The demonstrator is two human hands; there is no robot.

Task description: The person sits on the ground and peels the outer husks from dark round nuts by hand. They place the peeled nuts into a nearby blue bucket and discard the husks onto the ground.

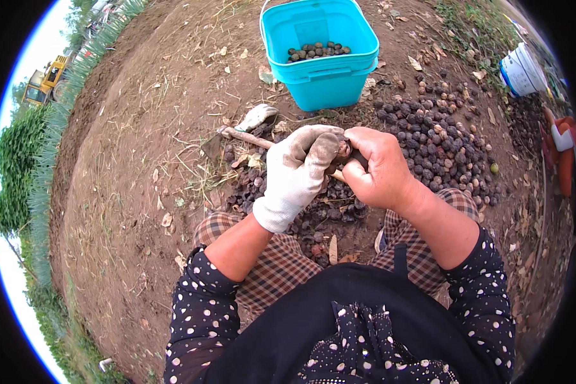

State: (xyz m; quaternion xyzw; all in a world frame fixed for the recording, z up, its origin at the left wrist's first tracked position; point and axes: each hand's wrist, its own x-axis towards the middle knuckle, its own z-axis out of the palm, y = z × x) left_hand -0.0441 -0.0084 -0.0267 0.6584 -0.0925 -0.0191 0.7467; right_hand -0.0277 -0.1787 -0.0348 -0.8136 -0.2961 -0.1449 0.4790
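My left hand (pixel 301 169), in a dirty white work glove, is closed round a dark-husked walnut (pixel 344 148). My bare right hand (pixel 381 168) presses against the same walnut, its fingers curled and its thumb on the dark husk. Both hands meet above a litter of blackened husk pieces (pixel 339 208). Behind the left glove runs a wooden stick or tool handle (pixel 249 137), partly hidden by my hands. Close to its far end, a crumpled white glove (pixel 258 118) lies on the soil.
A turquoise bucket (pixel 323 80) with walnuts inside stands ahead. To the right spreads a heap of dark walnuts (pixel 438 144). Farther right are a white bucket (pixel 523 72) and a red-orange object (pixel 564 150). My checked knees flank the husks. A yellow machine (pixel 45 80) stands far left.
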